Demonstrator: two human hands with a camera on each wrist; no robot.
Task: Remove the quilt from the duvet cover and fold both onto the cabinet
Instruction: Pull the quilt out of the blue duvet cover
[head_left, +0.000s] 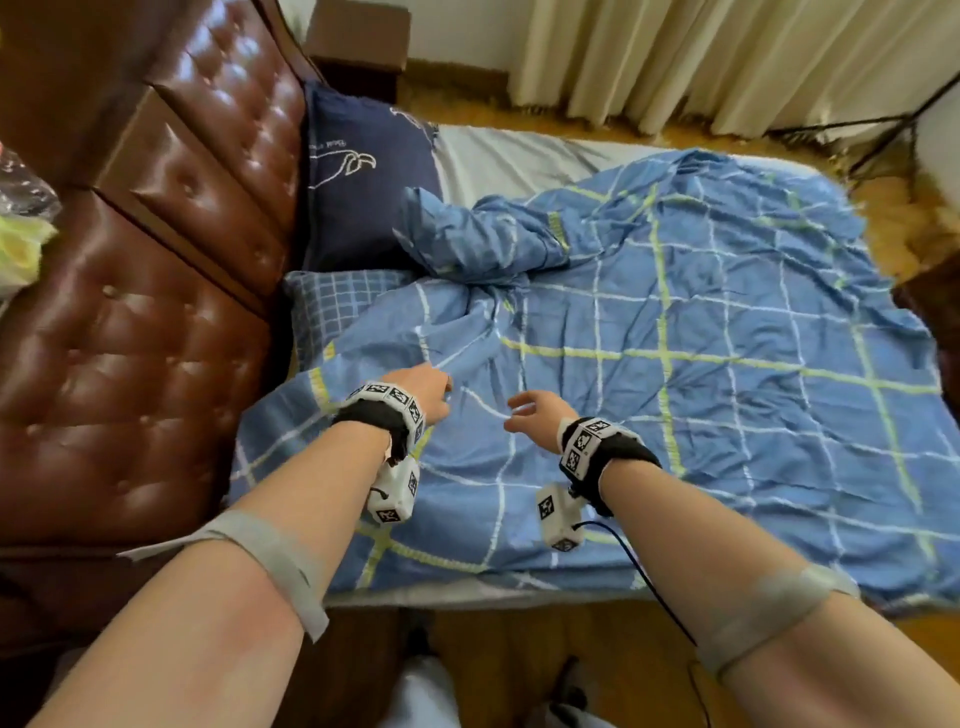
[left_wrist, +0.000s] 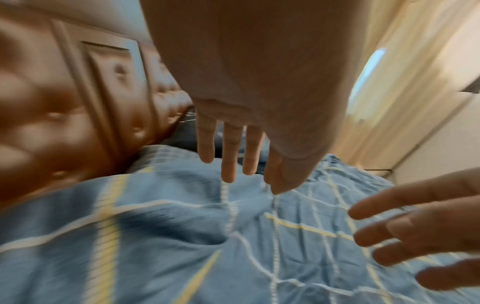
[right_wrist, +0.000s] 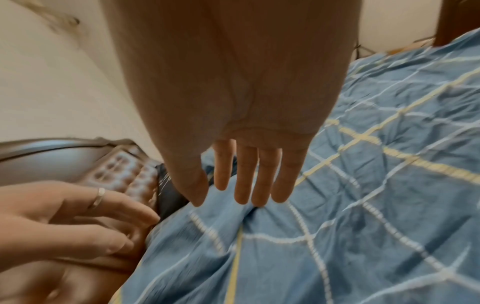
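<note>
Head view: the blue checked duvet cover (head_left: 649, 374) lies spread over the bed (head_left: 498, 156), filling the centre and right of the frame. Its long axis runs from the lower left toward the upper right, and its bunched, rumpled end points to the upper left, toward the navy pillow (head_left: 363, 171) and the brown tufted headboard (head_left: 171, 270). A checked pillow (head_left: 332, 306) shows just under that end. I cannot tell from outside whether the quilt is in the cover.

My left hand (head_left: 423, 392) sits at centre frame, by the cover's near-left edge; its fingers are extended and grip nothing, the tips close to the fabric. My right hand (head_left: 535, 415) hovers just to the right of it, fingers loosely spread, holding nothing.

Left wrist view: my left fingers (left_wrist: 228, 156) point down, straight, just above a fold. Right wrist view: my right fingers (right_wrist: 244, 181) likewise hang straight over a crease, with the left hand at lower left wearing a ring (right_wrist: 97, 198).

Cream curtains (head_left: 701, 57) fill the upper right.
</note>
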